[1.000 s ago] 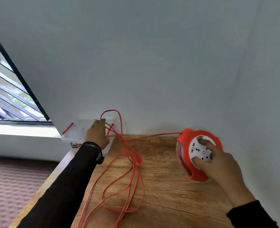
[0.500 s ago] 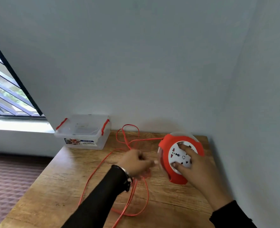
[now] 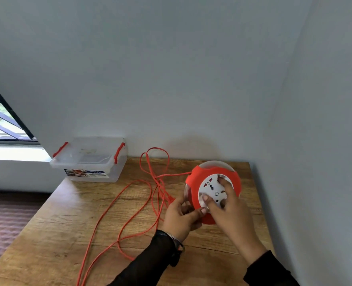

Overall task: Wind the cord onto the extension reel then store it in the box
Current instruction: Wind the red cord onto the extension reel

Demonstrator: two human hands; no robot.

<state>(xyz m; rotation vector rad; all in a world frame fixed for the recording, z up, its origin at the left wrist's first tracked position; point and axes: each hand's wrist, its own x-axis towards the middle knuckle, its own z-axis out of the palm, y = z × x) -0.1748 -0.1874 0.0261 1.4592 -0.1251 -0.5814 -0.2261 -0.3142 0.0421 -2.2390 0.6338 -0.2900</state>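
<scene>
A wooden counter (image 3: 63, 240) stands in the corner of two pale walls. On its far left corner sits a clear plastic box (image 3: 92, 162) with red clips on both short sides and a printed label on the front wall; it is open on top, and I cannot tell if something lies inside. The orange cord (image 3: 129, 205) lies loose on the counter between the box and the reel, in long loops that run to the near edge, and one strand goes into the left side of the reel. The extension reel (image 3: 213, 189), red with a white socket face, stands tilted on its edge near the right wall. The left hand (image 3: 180, 218) holds the lower left rim of the reel, its fingers curled around it. The right hand (image 3: 230, 211) rests on the white face, fingers (image 3: 224, 185) bent and spread, pressing on the sockets
</scene>
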